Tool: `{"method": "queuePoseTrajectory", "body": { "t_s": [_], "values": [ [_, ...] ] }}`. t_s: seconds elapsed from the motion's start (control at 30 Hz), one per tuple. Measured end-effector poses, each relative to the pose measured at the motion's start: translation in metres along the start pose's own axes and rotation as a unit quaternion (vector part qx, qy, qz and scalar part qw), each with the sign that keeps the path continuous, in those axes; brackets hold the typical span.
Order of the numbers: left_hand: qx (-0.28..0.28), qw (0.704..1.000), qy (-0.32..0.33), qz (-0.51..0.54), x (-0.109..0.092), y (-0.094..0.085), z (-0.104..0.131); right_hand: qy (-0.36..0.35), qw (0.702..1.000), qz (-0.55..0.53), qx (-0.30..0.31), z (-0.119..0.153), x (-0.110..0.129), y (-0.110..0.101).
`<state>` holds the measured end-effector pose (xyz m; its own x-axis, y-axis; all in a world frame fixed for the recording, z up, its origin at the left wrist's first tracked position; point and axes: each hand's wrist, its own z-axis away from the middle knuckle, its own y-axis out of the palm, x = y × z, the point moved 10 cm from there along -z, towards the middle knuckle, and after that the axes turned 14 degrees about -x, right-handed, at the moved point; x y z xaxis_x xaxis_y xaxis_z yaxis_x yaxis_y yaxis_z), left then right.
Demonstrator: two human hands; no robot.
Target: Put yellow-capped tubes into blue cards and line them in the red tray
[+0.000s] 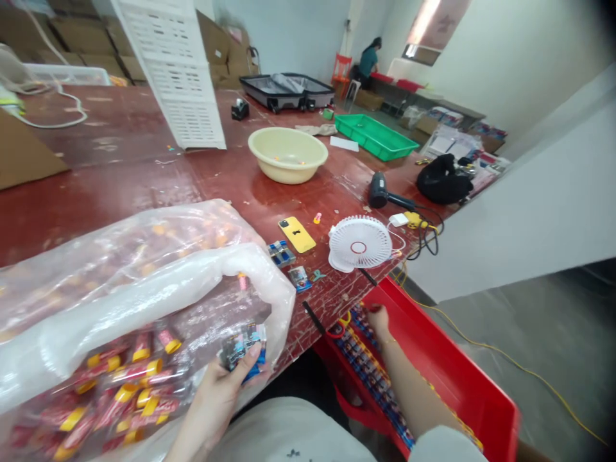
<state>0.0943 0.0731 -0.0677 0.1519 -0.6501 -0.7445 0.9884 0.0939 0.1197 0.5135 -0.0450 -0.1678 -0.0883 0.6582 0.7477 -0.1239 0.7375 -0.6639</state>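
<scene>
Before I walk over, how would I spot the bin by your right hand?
Find the big reddish-brown table and go to its near edge, by the white fan. Just below that edge sits a long bin holding rows of printed packets, the right hand at its far end. It is bright red; the tray farther back is green.

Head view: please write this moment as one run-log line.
left hand: holds printed packets | nearby: plastic bag with yellow-capped tubes | right hand: in red bin, by packet rows
</scene>
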Motion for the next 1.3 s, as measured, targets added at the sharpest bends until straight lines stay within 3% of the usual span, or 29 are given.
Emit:
{"method": "queuePoseTrajectory", "body": {
  "t_s": [0.07, 0.13, 0.17, 0.23, 0.3, 0.33, 0.4, 0.47, 0.57, 0.63, 0.73, 0.83, 0.9, 0.97, 1.1, 1.2, 1.3],
  "values": [
    [-0.009, 1.000, 0.018, -0.003, -0.005, -0.008, 0.001, -0.043, 0.999, -0.030, -0.010, 0.014, 0.015, -0.021],
    [-0.009, 0.999, 0.029, -0.012, -0.011, -0.016, 0.000, -0.122, 0.988, -0.099, -0.002, 0.046, 0.048, -0.039],
    [-0.010, 0.999, 0.035, -0.019, -0.014, -0.021, -0.001, -0.185, 0.972, -0.144, 0.018, 0.071, 0.074, -0.044],
    [-0.008, 0.998, 0.049, -0.034, -0.021, -0.030, -0.003, -0.364, 0.894, -0.237, 0.111, 0.146, 0.146, -0.045],
    [0.000, 0.997, 0.061, -0.038, -0.027, -0.037, -0.003, -0.481, 0.810, -0.224, 0.251, 0.231, 0.207, -0.017],
    [0.003, 0.997, 0.063, -0.033, -0.029, -0.040, -0.002, -0.512, 0.784, -0.179, 0.302, 0.265, 0.230, 0.006],
    [-0.003, 0.998, 0.067, -0.013, -0.032, -0.047, -0.001, -0.515, 0.788, -0.043, 0.335, 0.301, 0.260, 0.061],
    [-0.024, 0.997, 0.076, 0.003, -0.034, -0.056, 0.001, -0.495, 0.804, 0.024, 0.328, 0.313, 0.280, 0.105],
    [-0.041, 0.995, 0.086, 0.029, -0.033, -0.067, 0.004, -0.478, 0.811, 0.038, 0.336, 0.320, 0.289, 0.138],
    [-0.042, 0.995, 0.081, 0.042, -0.032, -0.072, 0.005, -0.483, 0.799, 0.028, 0.358, 0.322, 0.284, 0.137],
    [-0.030, 0.995, 0.089, 0.033, -0.033, -0.072, 0.006, -0.442, 0.782, -0.080, 0.433, 0.321, 0.277, 0.108],
    [-0.017, 0.995, 0.099, 0.014, -0.034, -0.066, 0.005, -0.293, 0.752, -0.302, 0.508, 0.310, 0.282, 0.063],
    [-0.012, 0.995, 0.103, 0.000, -0.034, -0.061, 0.004, -0.241, 0.733, -0.380, 0.511, 0.302, 0.287, 0.042],
    [-0.008, 0.994, 0.106, -0.010, -0.034, -0.056, 0.002, -0.245, 0.732, -0.387, 0.505, 0.300, 0.292, 0.031],
    [0.005, 0.996, 0.093, 0.001, -0.030, -0.048, 0.001, -0.232, 0.715, -0.365, 0.549, 0.306, 0.292, 0.038],
    [0.021, 0.996, 0.085, 0.009, -0.029, -0.043, 0.004, -0.173, 0.699, -0.346, 0.602, 0.311, 0.282, 0.052],
    [0.015, 0.998, 0.046, 0.034, -0.023, -0.042, 0.007, -0.119, 0.703, -0.319, 0.624, 0.312, 0.268, 0.061]
  ]
}}
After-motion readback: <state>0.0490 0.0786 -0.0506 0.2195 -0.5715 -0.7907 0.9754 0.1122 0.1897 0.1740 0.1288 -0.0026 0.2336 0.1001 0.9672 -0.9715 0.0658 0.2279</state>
